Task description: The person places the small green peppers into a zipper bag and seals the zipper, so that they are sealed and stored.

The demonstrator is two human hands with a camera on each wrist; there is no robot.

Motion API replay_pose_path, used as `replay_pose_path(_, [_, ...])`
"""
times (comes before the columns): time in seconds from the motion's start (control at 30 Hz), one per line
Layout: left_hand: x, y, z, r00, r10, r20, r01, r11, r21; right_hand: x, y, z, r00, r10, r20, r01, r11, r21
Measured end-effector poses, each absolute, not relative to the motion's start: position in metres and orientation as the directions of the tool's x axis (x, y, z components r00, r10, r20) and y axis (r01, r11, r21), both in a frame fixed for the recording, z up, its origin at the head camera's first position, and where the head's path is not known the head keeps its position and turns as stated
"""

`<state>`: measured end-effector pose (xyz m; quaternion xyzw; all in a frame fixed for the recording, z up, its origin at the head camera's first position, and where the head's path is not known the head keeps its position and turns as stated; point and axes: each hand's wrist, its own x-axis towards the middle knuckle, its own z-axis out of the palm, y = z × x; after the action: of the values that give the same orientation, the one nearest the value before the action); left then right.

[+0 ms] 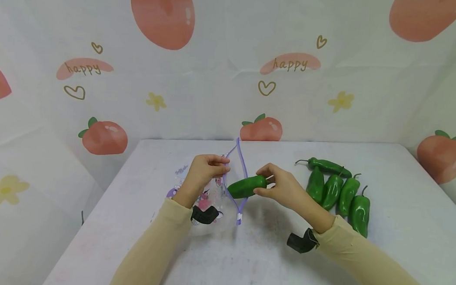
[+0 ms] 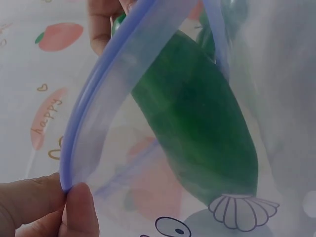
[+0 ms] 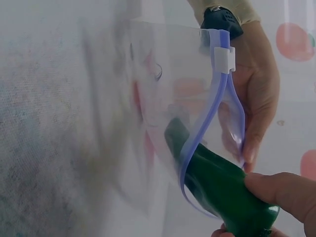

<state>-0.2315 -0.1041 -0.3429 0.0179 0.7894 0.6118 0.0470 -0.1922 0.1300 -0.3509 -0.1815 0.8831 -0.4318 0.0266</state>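
— Clear plastic, purple zip rim: the bag (image 1: 225,190) is held open near the middle of the table (image 1: 406,179), the left hand (image 1: 204,171) pinching its rim. How far along?

— Barely begun, I'd judge. The right hand (image 1: 284,187) grips one green pepper (image 1: 245,186) by its stem end, its tip just through the mouth. Five peppers (image 1: 338,190) still lie toward the right edge.

— What do the wrist views add?

— The left wrist shows finger and thumb nipping the rim (image 2: 74,148) and the pepper behind the film; the right wrist shows the white slider (image 3: 223,59).
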Motion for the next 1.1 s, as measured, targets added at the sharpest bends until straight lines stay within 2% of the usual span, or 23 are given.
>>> replay_pose_path(0.4, [-0.2313, -0.1035, -0.3430, -0.995, 0.092, -0.047, -0.022, 0.253, 0.967, -0.1957, 0.1284, -0.3521, -0.941, -0.330, 0.074, -0.259, 0.563, -0.785])
replay_pose_path(0.8, [-0.2303, -0.1027, -0.3432, -0.995, 0.075, -0.070, -0.047, 0.264, 0.963, -0.1965, 0.1282, -0.3524, -0.925, -0.366, 0.105, -0.302, 0.537, -0.788])
replay_pose_path(1.1, [-0.2307, -0.1018, -0.3429, -0.994, 0.094, -0.052, -0.029, 0.233, 0.972, -0.1965, 0.1287, -0.3534, -0.933, -0.354, 0.068, -0.260, 0.531, -0.806])
